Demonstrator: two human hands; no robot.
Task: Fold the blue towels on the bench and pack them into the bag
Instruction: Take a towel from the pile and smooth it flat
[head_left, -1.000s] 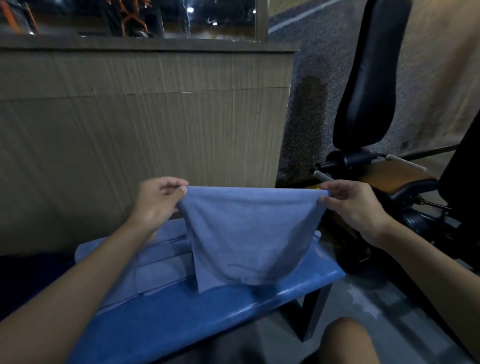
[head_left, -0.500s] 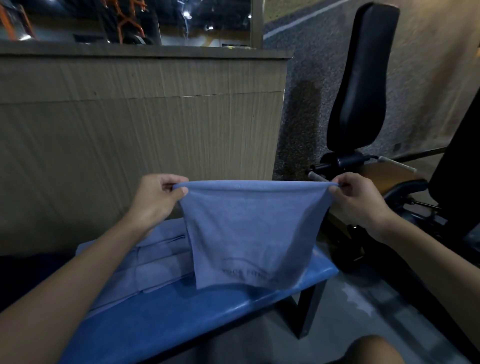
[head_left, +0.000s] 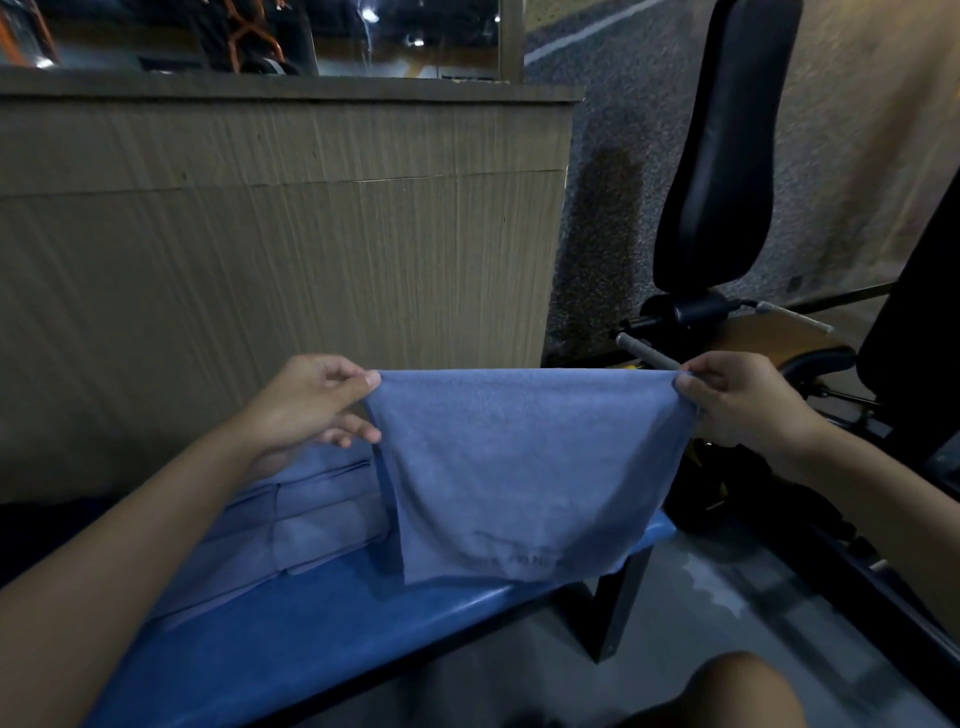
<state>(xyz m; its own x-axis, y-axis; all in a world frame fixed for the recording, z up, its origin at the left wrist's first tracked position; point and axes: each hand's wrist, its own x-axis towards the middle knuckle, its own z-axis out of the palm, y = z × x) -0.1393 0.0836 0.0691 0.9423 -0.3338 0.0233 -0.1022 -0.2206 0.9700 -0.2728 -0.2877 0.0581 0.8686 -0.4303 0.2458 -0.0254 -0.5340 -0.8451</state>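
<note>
A: How far along?
B: Midway, I judge. My left fingers (head_left: 358, 431) and right fingers (head_left: 691, 387) each pinch a top corner of one towel (head_left: 519, 467) hanging between them; folded towels (head_left: 291, 519) lie below my left fingers on the worktop (head_left: 311, 634). No bag in sight

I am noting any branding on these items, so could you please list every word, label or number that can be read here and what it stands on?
Blue towel, pinched at its top corners by the left hand and right hand: dark print near its lower edge, a curved line above a row of letters, too blurred to read.
Folded towels, bench, wooden panel: no text visible.
</note>
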